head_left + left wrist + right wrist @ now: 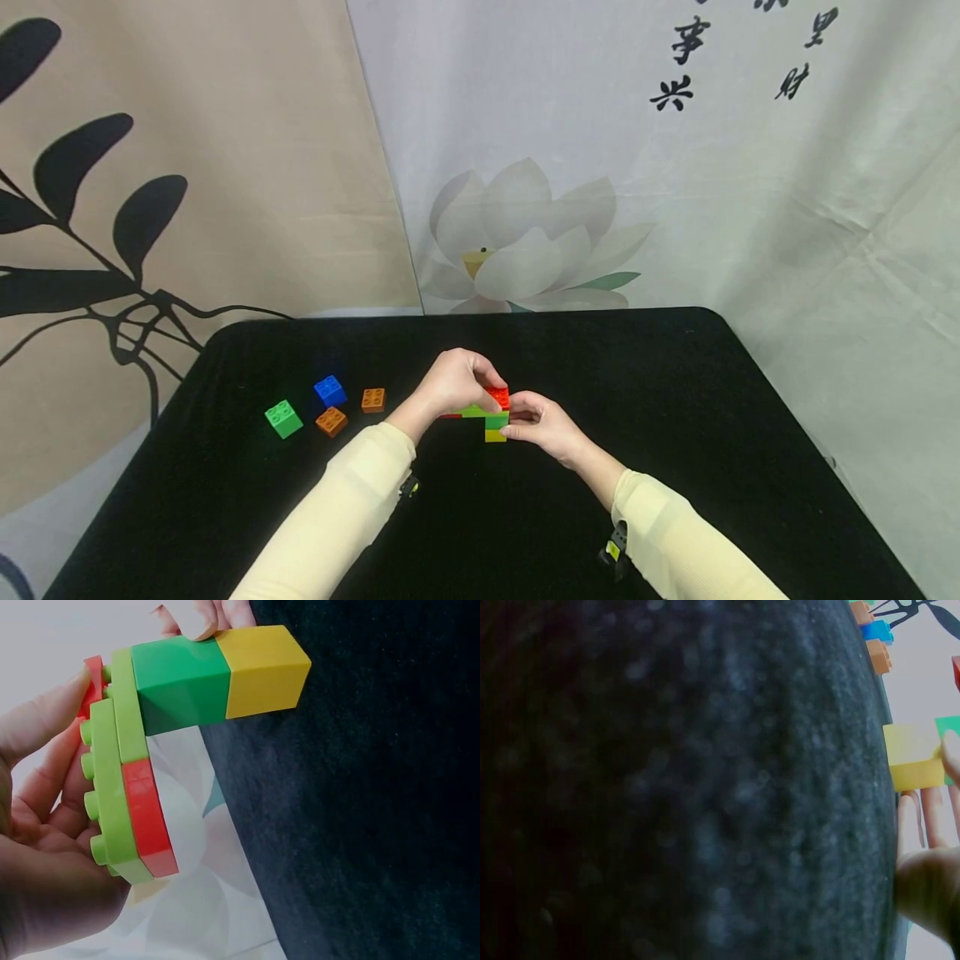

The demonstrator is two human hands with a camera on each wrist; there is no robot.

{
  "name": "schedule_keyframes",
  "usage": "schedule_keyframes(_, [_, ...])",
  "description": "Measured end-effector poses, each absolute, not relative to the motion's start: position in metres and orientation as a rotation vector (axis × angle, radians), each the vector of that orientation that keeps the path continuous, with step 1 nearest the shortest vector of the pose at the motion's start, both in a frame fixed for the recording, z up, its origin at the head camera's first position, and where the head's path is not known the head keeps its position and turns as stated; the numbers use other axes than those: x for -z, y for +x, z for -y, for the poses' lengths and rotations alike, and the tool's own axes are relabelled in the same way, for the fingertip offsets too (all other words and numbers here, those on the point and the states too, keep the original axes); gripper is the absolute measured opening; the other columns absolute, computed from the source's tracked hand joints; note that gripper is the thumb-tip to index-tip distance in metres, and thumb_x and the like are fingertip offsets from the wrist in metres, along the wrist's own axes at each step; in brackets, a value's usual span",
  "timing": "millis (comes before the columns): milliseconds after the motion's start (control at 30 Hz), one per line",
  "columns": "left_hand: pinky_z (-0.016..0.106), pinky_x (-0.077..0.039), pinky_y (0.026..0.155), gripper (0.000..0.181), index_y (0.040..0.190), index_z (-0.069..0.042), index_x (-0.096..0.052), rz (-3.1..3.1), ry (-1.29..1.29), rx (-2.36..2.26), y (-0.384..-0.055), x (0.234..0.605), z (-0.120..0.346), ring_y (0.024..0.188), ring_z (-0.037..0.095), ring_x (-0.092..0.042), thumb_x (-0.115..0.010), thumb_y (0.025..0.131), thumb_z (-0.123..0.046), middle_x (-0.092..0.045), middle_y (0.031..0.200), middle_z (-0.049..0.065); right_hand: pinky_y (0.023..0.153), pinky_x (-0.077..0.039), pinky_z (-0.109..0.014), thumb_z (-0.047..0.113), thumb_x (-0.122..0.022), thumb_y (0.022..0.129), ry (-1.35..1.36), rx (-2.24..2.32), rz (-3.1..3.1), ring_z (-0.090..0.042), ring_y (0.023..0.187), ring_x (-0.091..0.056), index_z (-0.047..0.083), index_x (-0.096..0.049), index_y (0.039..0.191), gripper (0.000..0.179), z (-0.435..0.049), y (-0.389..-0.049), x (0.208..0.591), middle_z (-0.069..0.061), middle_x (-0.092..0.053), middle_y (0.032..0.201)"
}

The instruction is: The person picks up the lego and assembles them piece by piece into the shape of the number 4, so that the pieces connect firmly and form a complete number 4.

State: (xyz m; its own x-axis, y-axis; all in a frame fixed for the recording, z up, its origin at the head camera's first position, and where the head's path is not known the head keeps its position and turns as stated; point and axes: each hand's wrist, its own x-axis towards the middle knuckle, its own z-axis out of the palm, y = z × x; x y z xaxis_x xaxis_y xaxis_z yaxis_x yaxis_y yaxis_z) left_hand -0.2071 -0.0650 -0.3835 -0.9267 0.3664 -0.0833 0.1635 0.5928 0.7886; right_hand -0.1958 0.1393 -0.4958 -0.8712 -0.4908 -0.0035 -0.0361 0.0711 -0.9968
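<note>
1. I see the brick build (496,422) below centre of my head view, between both hands.
2. I have the left hand's (455,383) fingers curled, pinching the red brick (501,397) on top.
3. The right hand's (546,428) fingers are nearly closed, pinching the green brick (184,686); the yellow brick (268,671) adjoins its underside.
4. At centre-left of my frame, a blue brick (330,391) and two orange bricks (373,400) lie loose on the black bench (637,358).

Toward the black table's (675,467) far left corner lie a green brick (284,419), nearest the left edge, a blue brick (330,391), one orange brick (331,422) and another orange brick (373,400). Beyond the far edge, pale hangings (285,167) show a lotus (525,258), dark leaves (78,162) and characters (690,40).
</note>
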Motion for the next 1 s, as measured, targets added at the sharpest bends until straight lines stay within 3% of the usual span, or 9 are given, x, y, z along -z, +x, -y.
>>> schedule_keyframes(1000, [0.039,-0.054,0.080,0.016,0.088,-0.014,-0.078,-2.570,0.466,-1.236,-0.2084,0.3873,0.0654,0.083,0.017,-0.062,-0.086,0.076,-0.008,-0.072,0.087,-0.005,0.097,-0.050,-0.041,0.004,-0.068,0.092,-0.512,1.866,-2.010,-0.035,0.116,-0.059,-0.005,-0.055,0.126,0.038,-0.1395,-0.1946,0.4949,-0.020,-0.061,0.125])
